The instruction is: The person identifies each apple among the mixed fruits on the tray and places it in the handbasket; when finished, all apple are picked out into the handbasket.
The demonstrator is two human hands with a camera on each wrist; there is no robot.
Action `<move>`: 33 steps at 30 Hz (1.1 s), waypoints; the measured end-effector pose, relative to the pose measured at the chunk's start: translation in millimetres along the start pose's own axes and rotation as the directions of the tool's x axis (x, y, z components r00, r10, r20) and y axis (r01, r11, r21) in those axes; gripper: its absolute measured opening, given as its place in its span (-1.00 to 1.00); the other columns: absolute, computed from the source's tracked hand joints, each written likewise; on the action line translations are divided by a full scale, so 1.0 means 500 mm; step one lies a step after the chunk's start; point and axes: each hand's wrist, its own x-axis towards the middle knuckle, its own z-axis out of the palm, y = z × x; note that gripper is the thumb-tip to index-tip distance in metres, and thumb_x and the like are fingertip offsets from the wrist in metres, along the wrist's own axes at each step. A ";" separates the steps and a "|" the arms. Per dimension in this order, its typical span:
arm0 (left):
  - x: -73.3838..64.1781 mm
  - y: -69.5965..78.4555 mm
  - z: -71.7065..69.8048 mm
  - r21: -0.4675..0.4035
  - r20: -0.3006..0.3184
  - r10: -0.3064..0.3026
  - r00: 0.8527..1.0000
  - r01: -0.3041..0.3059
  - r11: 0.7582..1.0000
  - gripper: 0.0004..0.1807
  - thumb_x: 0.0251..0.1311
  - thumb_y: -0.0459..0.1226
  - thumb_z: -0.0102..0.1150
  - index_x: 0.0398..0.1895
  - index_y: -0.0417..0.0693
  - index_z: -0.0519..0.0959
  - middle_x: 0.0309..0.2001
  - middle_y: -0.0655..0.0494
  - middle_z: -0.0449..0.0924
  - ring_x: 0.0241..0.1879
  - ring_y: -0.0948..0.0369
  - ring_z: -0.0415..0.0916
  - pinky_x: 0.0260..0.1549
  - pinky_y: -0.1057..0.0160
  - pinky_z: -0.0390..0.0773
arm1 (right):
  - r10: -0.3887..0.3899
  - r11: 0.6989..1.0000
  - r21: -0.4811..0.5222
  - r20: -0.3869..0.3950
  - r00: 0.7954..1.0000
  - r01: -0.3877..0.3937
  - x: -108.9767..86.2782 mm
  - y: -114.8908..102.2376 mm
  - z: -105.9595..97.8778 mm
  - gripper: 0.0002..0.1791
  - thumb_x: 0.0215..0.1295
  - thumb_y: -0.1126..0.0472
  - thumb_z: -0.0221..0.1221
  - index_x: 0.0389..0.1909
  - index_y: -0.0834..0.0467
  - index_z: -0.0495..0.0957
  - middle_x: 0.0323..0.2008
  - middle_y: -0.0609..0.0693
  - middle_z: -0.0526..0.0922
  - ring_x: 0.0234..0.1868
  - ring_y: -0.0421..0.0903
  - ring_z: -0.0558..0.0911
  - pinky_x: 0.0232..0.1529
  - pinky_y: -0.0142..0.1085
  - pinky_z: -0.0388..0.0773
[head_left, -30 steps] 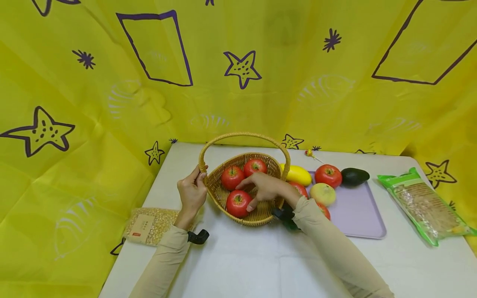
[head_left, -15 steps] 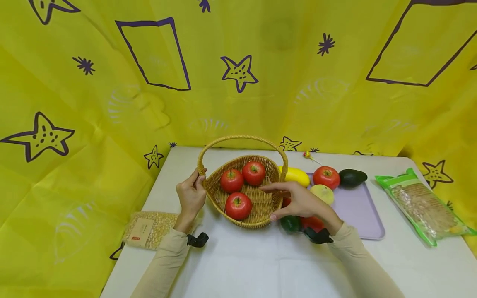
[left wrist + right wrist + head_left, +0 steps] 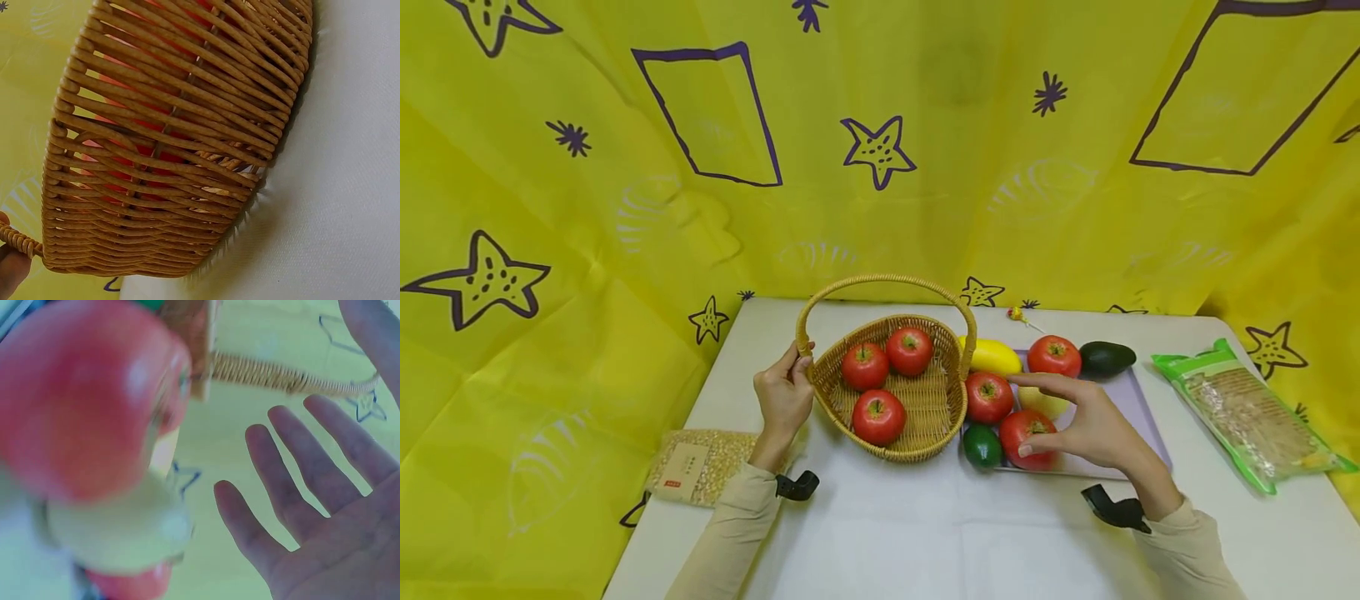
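Clasping the handle [image 3: 887,277] of the wicker basket [image 3: 932,408] with the left hand [image 3: 785,402], at left; holding the right hand [image 3: 1097,425], spread apart, by the near red apple [image 3: 1019,427] on the purple tray [image 3: 1124,392].

Three apples [image 3: 878,418] are lying in the basket [image 3: 931,410]; a packet [image 3: 688,468] is resting to its left, a tray [image 3: 1138,417] to its right, a lollipop [image 3: 1017,314] behind the tray.
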 end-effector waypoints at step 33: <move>-0.002 0.000 0.003 0.012 -0.014 -0.003 1.000 0.003 1.000 -0.73 0.23 -0.62 0.26 -0.03 -0.38 0.78 -0.20 -0.21 0.84 -0.32 -0.12 0.82 -0.41 0.65 0.53 | -0.046 0.969 -0.248 -0.182 0.982 -0.001 -0.104 0.078 0.083 0.07 -0.53 0.15 0.81 0.26 0.17 0.67 0.16 0.07 0.75 0.11 -0.25 0.52 0.06 -0.27 0.46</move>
